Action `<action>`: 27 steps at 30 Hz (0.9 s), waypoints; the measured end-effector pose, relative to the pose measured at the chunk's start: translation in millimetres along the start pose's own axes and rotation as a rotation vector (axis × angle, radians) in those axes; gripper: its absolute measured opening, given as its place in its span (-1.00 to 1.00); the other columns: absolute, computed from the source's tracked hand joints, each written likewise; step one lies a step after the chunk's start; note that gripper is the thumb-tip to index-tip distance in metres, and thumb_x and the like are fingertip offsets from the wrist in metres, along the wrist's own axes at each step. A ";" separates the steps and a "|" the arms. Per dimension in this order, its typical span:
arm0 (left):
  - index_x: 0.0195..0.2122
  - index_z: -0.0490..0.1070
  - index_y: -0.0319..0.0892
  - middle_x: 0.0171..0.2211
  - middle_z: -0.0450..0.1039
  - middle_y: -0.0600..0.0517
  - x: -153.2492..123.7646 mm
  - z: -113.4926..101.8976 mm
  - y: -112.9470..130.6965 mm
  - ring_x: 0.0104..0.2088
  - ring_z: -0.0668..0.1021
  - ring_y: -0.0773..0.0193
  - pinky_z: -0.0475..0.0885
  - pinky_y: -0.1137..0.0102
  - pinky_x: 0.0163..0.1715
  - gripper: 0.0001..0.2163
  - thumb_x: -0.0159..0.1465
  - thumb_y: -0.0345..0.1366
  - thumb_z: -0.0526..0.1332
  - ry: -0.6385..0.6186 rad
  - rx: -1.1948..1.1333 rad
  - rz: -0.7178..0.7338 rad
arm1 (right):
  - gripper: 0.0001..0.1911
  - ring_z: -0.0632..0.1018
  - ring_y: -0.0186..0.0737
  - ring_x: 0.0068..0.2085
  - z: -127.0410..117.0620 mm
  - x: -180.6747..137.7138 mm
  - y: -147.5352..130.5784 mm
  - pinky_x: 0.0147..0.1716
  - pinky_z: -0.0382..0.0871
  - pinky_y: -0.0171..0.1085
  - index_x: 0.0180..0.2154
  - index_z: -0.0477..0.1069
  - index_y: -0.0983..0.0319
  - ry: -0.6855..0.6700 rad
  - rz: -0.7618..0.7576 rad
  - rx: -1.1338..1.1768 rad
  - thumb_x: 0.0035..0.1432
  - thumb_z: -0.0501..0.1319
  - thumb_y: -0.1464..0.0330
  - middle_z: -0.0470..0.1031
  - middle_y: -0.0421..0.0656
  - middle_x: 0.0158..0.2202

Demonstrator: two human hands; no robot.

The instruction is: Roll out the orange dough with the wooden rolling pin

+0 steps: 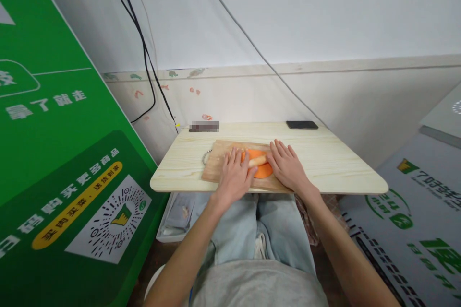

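Note:
A wooden rolling pin (257, 161) lies across a flat orange sheet, maybe dough or clay (264, 171), on a wooden cutting board (212, 172). My left hand (236, 172) rests over the pin's left end, fingers stretched forward and thumb apart. Over the right end lies my right hand (288, 163), its fingers also extended flat, with the palm reaching the board's right side. Both ends of the pin are hidden beneath my hands. Neither hand visibly wraps around it.
The board sits near the front edge of a pale wooden table (338, 168). A black phone (301, 124) lies at the back right, and a blurred dark object (204, 126) at the back left. Green panel (108, 168) stands left; a grey printed cabinet (403, 192) stands right.

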State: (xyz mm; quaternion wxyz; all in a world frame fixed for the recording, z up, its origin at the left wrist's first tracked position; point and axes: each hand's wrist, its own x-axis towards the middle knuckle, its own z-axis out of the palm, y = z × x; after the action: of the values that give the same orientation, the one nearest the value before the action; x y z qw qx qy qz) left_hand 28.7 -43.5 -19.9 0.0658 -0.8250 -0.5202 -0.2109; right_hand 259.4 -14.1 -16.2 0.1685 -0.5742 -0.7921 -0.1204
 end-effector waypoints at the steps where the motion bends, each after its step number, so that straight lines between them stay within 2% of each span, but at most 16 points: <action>1: 0.55 0.23 -0.34 0.56 0.24 -0.35 -5.7 -1.4 5.5 0.63 0.17 -0.16 0.11 -0.10 0.59 -0.36 0.66 0.02 -0.09 0.007 0.011 0.017 | -0.22 0.19 0.12 0.62 0.7 -10.7 1.5 0.55 0.10 0.18 0.56 0.16 0.46 0.016 0.004 0.012 0.64 -0.28 0.12 0.20 0.22 0.59; 4: 0.55 0.24 -0.31 0.56 0.23 -0.33 -4.4 -3.8 7.1 0.63 0.17 -0.12 0.10 -0.08 0.60 -0.37 0.65 0.03 -0.07 0.001 0.016 0.018 | -0.22 0.18 0.13 0.62 1.8 -17.3 1.0 0.55 0.08 0.24 0.58 0.14 0.44 0.033 0.025 0.023 0.63 -0.28 0.12 0.20 0.21 0.59; 9: 0.49 0.36 -0.24 0.48 0.39 -0.26 32.5 -4.2 -17.7 0.57 0.30 -0.13 0.22 -0.08 0.54 -0.44 0.67 -0.03 -0.08 -0.080 -0.033 -0.113 | -0.27 0.34 0.18 0.54 -4.7 35.1 -10.6 0.55 0.00 0.35 0.49 0.34 0.36 -0.077 0.035 0.001 0.63 -0.28 0.18 0.40 0.17 0.49; 12: 0.47 0.39 -0.24 0.45 0.43 -0.27 39.7 -3.9 -23.9 0.53 0.35 -0.14 0.28 -0.09 0.50 -0.45 0.68 -0.03 -0.08 -0.084 -0.041 -0.145 | -0.31 0.43 0.19 0.48 -9.8 56.0 -16.3 0.55 -0.01 0.36 0.43 0.44 0.32 -0.147 0.015 -0.014 0.64 -0.25 0.21 0.51 0.11 0.42; 15: 0.47 0.39 -0.22 0.44 0.44 -0.26 24.4 -3.7 -15.0 0.54 0.35 -0.15 0.28 -0.09 0.51 -0.45 0.67 -0.03 -0.08 -0.040 -0.027 -0.114 | -0.32 0.37 0.17 0.52 -9.8 42.3 -17.7 0.55 0.05 0.28 0.46 0.41 0.31 -0.107 0.025 -0.027 0.65 -0.23 0.20 0.41 0.15 0.49; 19: 0.54 0.29 -0.24 0.53 0.30 -0.31 -7.4 -3.9 7.4 0.60 0.23 -0.20 0.17 -0.14 0.56 -0.39 0.66 0.03 -0.07 0.009 0.013 -0.042 | -0.32 0.25 0.16 0.59 -5.9 -9.3 -13.9 0.53 0.11 0.26 0.52 0.32 0.26 0.034 0.053 -0.006 0.65 -0.20 0.14 0.22 0.19 0.59; 22: 0.58 0.24 -0.19 0.57 0.22 -0.29 -15.1 -3.8 15.4 0.62 0.18 -0.18 0.13 -0.14 0.57 -0.37 0.65 0.07 -0.07 0.023 0.023 -0.029 | -0.32 0.18 0.14 0.62 -3.8 -31.5 -10.0 0.53 0.10 0.26 0.57 0.24 0.22 0.062 0.067 0.022 0.65 -0.21 0.13 0.16 0.16 0.62; 24: 0.56 0.27 -0.18 0.56 0.26 -0.28 -7.9 -3.6 12.6 0.61 0.19 -0.18 0.13 -0.14 0.57 -0.38 0.65 0.07 -0.08 0.009 0.013 -0.049 | -0.31 0.17 0.15 0.62 -2.3 -25.5 -8.0 0.54 0.09 0.29 0.57 0.24 0.21 0.033 0.071 0.045 0.65 -0.21 0.11 0.14 0.15 0.63; 27: 0.50 0.35 -0.21 0.48 0.37 -0.31 16.1 -3.0 -1.5 0.57 0.28 -0.21 0.19 -0.14 0.54 -0.39 0.65 0.06 -0.10 -0.047 -0.019 -0.106 | -0.29 0.23 0.18 0.60 -0.6 9.5 -6.5 0.54 0.05 0.36 0.56 0.26 0.18 -0.067 0.082 0.084 0.64 -0.23 0.08 0.15 0.16 0.62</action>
State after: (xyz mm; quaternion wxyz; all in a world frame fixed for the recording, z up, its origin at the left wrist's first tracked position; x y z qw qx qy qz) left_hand 32.6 -30.5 -10.7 0.0344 -0.8015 -0.5625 -0.1997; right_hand 250.6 -8.2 -11.7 0.1707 -0.6023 -0.7775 -0.0610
